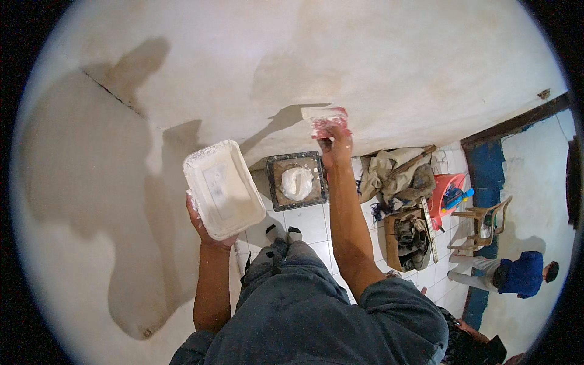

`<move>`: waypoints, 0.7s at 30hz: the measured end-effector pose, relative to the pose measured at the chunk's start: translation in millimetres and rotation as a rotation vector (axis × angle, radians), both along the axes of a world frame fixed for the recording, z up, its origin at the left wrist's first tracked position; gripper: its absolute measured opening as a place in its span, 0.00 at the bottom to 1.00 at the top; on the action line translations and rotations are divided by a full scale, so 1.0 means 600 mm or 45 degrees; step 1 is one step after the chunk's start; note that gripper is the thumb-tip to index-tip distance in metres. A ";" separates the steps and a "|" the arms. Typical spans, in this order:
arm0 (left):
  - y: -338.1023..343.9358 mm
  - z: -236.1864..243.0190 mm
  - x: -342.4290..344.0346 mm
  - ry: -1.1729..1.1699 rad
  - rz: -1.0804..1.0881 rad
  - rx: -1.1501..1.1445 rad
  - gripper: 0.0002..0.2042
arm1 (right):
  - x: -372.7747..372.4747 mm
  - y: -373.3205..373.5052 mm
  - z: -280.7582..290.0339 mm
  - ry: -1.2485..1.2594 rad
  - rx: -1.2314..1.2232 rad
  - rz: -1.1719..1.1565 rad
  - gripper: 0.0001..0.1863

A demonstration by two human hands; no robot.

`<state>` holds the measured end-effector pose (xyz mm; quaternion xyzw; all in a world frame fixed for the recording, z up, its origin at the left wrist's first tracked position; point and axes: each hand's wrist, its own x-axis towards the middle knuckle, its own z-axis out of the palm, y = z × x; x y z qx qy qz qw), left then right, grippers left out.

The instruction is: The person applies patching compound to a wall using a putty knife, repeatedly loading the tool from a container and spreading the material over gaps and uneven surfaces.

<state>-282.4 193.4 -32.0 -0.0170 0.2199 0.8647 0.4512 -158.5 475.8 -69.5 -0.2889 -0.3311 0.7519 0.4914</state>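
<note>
My left hand [210, 239] is closed around the lower edge of a white rectangular plastic tub [236, 204], tilted so that its pale inside faces me. White paste is smeared along the rim. In front of me my right hand [336, 148] grips a red putty scraper [330, 123] with white filler streaked over its blade, at or close to the wall [389, 67]; whether it touches cannot be told. Between my hands, lower down, a black square tray [275, 201] holds a lump of white filler [297, 184].
A dark crack [112, 94] runs across the wall on the left. Crumpled cloths [395, 173], a cardboard box [392, 243] of rags, a red bin [444, 194] and a wooden chair [483, 222] stand at the right. A person in blue [520, 274] and another person [468, 340] are beyond.
</note>
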 end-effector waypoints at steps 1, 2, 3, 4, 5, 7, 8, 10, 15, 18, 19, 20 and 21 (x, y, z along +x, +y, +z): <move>0.005 0.005 -0.003 -0.017 -0.008 -0.013 0.31 | -0.009 0.015 -0.016 -0.008 -0.149 0.031 0.11; 0.005 0.008 -0.004 -0.033 -0.014 -0.033 0.31 | -0.020 0.038 -0.022 0.000 -0.154 0.018 0.11; 0.007 0.010 -0.004 -0.027 -0.033 -0.038 0.31 | -0.032 0.069 -0.024 0.100 -0.025 0.052 0.10; 0.013 0.020 -0.004 -0.026 -0.045 -0.041 0.31 | -0.037 0.090 -0.018 0.197 0.100 0.088 0.08; 0.008 0.021 -0.009 -0.020 -0.031 -0.047 0.31 | -0.050 0.084 0.027 0.165 0.089 0.098 0.06; 0.004 0.022 -0.012 0.002 -0.036 -0.048 0.30 | -0.048 0.068 0.118 0.142 0.120 0.030 0.06; 0.007 0.020 -0.011 0.014 -0.047 -0.031 0.30 | -0.034 0.062 0.124 0.139 0.127 0.024 0.06; 0.004 0.018 -0.012 0.029 -0.007 -0.027 0.30 | -0.019 0.029 0.131 0.116 0.133 0.011 0.08; 0.016 0.022 -0.012 0.044 0.011 0.018 0.32 | -0.014 0.015 -0.041 0.106 -0.095 0.103 0.11; 0.014 0.028 -0.015 0.012 -0.020 0.031 0.32 | -0.043 0.013 -0.064 0.083 -0.177 0.115 0.10; 0.016 0.032 -0.013 0.026 -0.026 0.041 0.31 | -0.051 0.016 -0.065 0.073 -0.190 0.125 0.09; 0.015 0.033 -0.013 0.040 -0.027 0.048 0.31 | -0.062 0.023 -0.068 0.080 -0.189 0.127 0.09; 0.018 0.035 -0.013 0.046 -0.036 0.055 0.31 | -0.071 0.040 -0.062 0.109 -0.122 0.137 0.06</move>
